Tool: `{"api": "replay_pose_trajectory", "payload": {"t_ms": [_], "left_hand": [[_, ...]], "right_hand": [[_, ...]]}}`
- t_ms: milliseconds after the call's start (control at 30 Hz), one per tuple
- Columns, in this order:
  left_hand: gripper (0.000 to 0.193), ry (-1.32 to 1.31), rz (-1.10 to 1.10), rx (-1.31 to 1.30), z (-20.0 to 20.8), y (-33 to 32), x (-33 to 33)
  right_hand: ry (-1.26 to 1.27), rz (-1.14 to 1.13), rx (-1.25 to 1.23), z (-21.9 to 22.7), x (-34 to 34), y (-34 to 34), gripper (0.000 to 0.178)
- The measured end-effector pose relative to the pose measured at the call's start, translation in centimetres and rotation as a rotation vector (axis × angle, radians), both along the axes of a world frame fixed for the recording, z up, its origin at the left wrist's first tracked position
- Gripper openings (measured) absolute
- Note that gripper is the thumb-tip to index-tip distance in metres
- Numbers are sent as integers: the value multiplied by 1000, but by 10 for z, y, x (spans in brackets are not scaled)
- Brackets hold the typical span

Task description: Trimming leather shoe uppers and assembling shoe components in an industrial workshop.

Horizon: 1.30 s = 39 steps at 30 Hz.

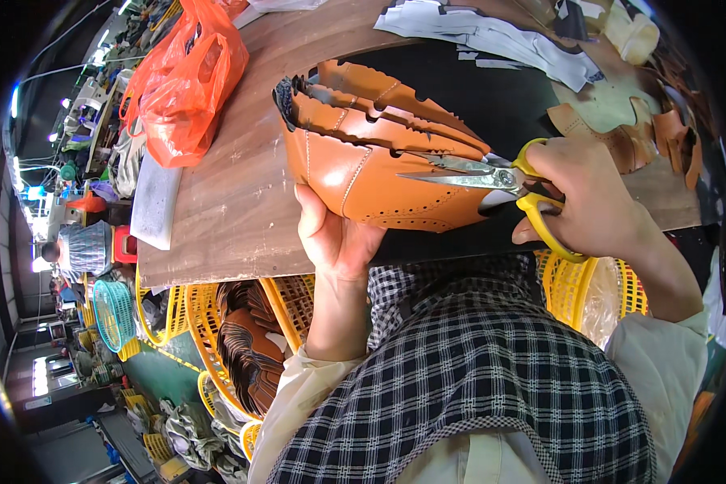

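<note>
Holding the bundle of tan leather pieces (323,165) up above the black mat (500,89), near the front edge of the wooden table (218,234), with the left hand (339,239) curled under its lower left part: thumb at the near face, fingers mostly hidden, so cannot tell how widely spread. Gripping the yellow-handled scissors (504,179) in the right hand (582,189), closed around the handle loops, with the blades parted and pointing left across the right part of the leather, close to the notched upper edges. Cannot tell whether biting on anything. For a clean snip, probably best to steady the bundle from beneath without squeezing out its curve, and to fan the notched edges apart so as to catch only one at a time. Better to make short closes near the blade tips than to drive the full length in. Worth checking the lower blade against the smooth near face, to avoid scratching the leather or nicking the punched holes (411,216) and stitched seam (353,184). Wise, too, to leave the left thumb well clear of the tips.
</note>
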<state>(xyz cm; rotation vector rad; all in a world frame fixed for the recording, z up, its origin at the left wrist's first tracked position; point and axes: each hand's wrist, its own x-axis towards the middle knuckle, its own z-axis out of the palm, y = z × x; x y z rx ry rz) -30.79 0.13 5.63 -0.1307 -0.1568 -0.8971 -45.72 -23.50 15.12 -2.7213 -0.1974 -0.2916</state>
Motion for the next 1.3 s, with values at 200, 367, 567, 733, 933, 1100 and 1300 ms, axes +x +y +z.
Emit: {"api": "replay_pose_trajectory", "payload": {"t_ms": [200, 367, 567, 733, 933, 1100, 1300], "left_hand": [[71, -41, -8, 3, 0, -1, -1], [72, -29, -24, -20, -1, -1, -2], [73, -6, -18, -20, -2, 1, -1], [74, -61, -13, -1, -3, 0, -2], [73, -59, 0, 7, -3, 0, -2], [76, -8, -17, -15, -3, 0, 0], [78, -226, 47, 205, 0, 2, 1]], "right_hand": [[20, -35, 16, -6, 0, 1, 53], [-41, -20, 93, -19, -1, 4, 52], [-27, -32, 72, -19, -2, 8, 52], [-128, -62, 11, -15, -1, 13, 57], [-265, -68, -48, -14, 1, 15, 60], [-211, -74, -55, -6, -3, 8, 54], [-234, -110, -111, 3, -4, 4, 49]]}}
